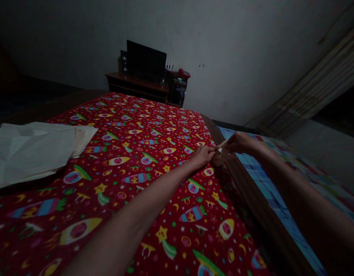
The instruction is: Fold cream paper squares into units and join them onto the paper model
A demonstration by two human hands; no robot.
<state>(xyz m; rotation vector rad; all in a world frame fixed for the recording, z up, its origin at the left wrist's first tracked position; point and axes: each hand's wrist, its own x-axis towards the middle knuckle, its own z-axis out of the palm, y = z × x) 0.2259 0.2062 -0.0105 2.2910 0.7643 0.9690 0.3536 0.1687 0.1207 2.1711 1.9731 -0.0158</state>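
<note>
A red cloth (136, 143) printed with rockets, stars and moons covers the broad flat surface before me. At its right edge, my left hand (204, 155) rests low with its fingers closed around one end of a small pale strip (221, 148). My right hand (240, 142) pinches the strip's other end, just beyond the cloth's edge. The two hands are a short gap apart. Dim light hides whether the strip is paper or tape.
A stack of large pale paper sheets (36, 149) lies on the cloth at left. Brown edging (246, 191) and blue checked fabric (269, 191) run along the right. Behind stand a desk (136, 82) with a monitor (146, 59), a wall and a curtain (306, 92).
</note>
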